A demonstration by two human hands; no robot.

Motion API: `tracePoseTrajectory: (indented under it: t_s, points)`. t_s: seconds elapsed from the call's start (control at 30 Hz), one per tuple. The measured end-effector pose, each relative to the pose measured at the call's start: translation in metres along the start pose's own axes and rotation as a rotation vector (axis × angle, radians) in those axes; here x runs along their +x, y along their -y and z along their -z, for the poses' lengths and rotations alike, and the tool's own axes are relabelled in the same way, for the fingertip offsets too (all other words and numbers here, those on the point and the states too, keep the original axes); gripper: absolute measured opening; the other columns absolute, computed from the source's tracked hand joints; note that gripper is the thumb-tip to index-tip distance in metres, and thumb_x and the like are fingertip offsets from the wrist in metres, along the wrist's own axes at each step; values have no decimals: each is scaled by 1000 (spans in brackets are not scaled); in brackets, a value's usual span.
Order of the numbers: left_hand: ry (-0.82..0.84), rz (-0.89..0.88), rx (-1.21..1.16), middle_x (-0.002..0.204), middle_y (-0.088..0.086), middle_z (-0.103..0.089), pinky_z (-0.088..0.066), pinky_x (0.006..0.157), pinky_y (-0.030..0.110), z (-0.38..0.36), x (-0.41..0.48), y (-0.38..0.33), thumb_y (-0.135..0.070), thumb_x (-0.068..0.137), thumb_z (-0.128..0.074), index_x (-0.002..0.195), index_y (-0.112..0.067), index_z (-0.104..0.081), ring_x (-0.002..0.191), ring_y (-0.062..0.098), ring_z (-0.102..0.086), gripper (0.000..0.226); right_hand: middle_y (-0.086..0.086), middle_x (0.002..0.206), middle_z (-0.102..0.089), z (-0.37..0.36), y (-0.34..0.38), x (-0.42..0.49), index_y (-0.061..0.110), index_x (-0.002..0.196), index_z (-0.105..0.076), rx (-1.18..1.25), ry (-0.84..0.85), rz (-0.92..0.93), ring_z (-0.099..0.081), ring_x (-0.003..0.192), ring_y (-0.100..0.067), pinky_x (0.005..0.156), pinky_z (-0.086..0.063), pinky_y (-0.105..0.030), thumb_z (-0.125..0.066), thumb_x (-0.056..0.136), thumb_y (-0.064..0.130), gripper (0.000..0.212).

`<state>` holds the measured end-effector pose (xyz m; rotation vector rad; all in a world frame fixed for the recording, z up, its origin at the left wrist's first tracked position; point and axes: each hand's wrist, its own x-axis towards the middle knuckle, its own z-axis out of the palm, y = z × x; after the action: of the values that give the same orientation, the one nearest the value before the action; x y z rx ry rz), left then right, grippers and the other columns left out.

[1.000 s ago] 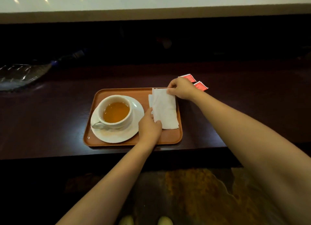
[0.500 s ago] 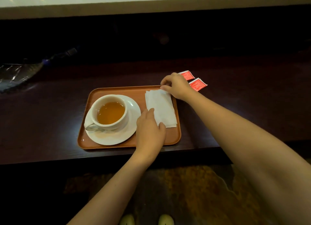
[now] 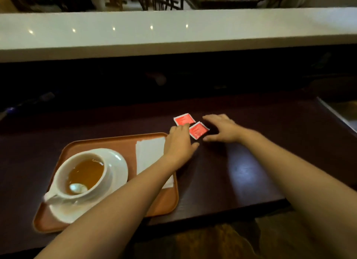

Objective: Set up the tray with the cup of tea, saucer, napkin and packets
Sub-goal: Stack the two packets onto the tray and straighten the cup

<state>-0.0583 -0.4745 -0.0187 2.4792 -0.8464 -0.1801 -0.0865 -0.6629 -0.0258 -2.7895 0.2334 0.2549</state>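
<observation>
While flat on dark wood, two square red packets [image 3: 190,124] between open hands.

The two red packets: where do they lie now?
The red packets lie on the dark counter, just beyond the tray's far right corner, between both hands.

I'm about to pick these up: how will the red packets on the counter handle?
The red packets lie flat and thin on the dark counter, so they are probably light and hard to pinch. They would likely slide if pushed. They look slightly stiff, not floppy.
</observation>
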Motion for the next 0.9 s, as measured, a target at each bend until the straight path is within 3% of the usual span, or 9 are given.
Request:
tracePoseTrajectory:
  t_s: [0.13, 0.23, 0.47, 0.63, 0.77, 0.9]
  points:
    - [11, -64, 80, 132, 13, -49, -37, 97, 39, -27, 18, -1, -38, 80, -63, 130, -11, -37, 123, 29, -40, 63, 1, 156, -16, -19, -13, 3, 25, 145, -14, 18, -29, 50, -18, 139, -26, 111, -20, -46, -63, 78, 45, 86]
    - [-15, -93, 132, 127, 13, -51, -36, 94, 39, -39, 24, 1, -39, 82, -60, 124, -9, -42, 117, 29, -42, 54, 4, 155, -19, -25, -18, 8, 29, 145, -14, -20, -34, 113, -22, 133, -22, 106, -20, -42, -62, 79, 43, 83]
    - [-99, -100, 129, 117, 14, -56, -34, 89, 38, -45, 40, 11, -33, 81, -62, 112, -9, -47, 111, 31, -44, 42, 0, 138, -39, -22, -21, 14, 28, 141, -30, 8, -102, 156, -33, 120, -22, 99, -28, -40, -62, 79, 44, 71]
    - [-83, -186, 111, 115, 10, -58, -36, 90, 38, -40, 44, 19, -33, 76, -66, 112, -12, -50, 110, 28, -46, 44, 0, 118, -50, -23, -19, 14, 25, 122, -53, 68, -146, 207, -38, 108, -17, 92, -29, -33, -66, 78, 40, 48]
    - [-61, -261, 116, 113, 7, -59, -39, 86, 37, -25, 50, 23, -32, 75, -67, 115, -15, -50, 107, 26, -52, 46, 0, 113, -52, -18, -15, 20, 23, 114, -55, 66, -174, 256, -40, 106, -17, 90, -29, -31, -68, 76, 39, 43]
    - [-148, -270, 79, 109, 8, -60, -43, 82, 36, -9, 65, 31, -33, 75, -67, 114, -15, -51, 103, 26, -54, 46, 3, 118, -52, 2, -8, 39, 27, 115, -55, 80, -205, 275, -39, 110, -16, 94, -30, -35, -67, 76, 41, 44]
